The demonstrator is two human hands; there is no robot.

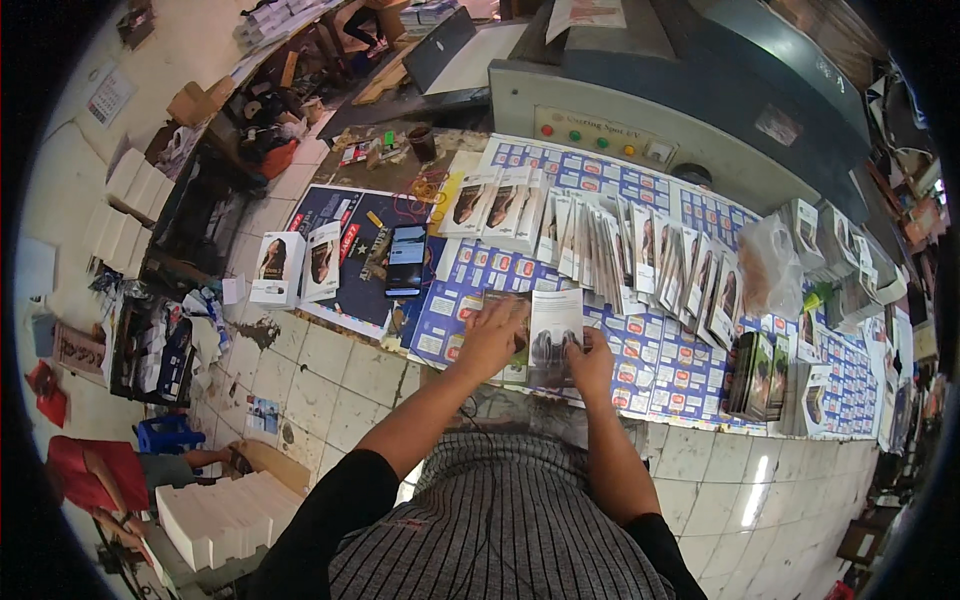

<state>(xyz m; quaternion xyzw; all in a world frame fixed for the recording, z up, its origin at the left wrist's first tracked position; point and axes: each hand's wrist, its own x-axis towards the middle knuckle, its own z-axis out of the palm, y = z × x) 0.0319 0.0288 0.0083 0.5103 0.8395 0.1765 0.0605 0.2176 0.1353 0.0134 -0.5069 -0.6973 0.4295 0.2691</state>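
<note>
Head view, the only one: both bare hands work at the near edge of the counter (pixel 450 143), over a blue printed sheet (pixel 640 385) that probably protects the surface. The white printed card (pixel 556 308) lies upright between them, directly in front of the wearer. Left hand (pixel 490 338): fingers spread, palm down on a dark card (pixel 516 372) just left of it, seemingly to steady it. Right hand (pixel 593 358): thumb on the white card's face, fingers at its right edge; can't tell if it pinches or just presses. Beyond, fanned white packs (pixel 640 250) overlap, likely so each edge is easy to reach. White boxes (pixel 500 205) stand left of the fan; the phone (pixel 406 262) lies farther left, apart from the hands, presumably out of the way.
</note>
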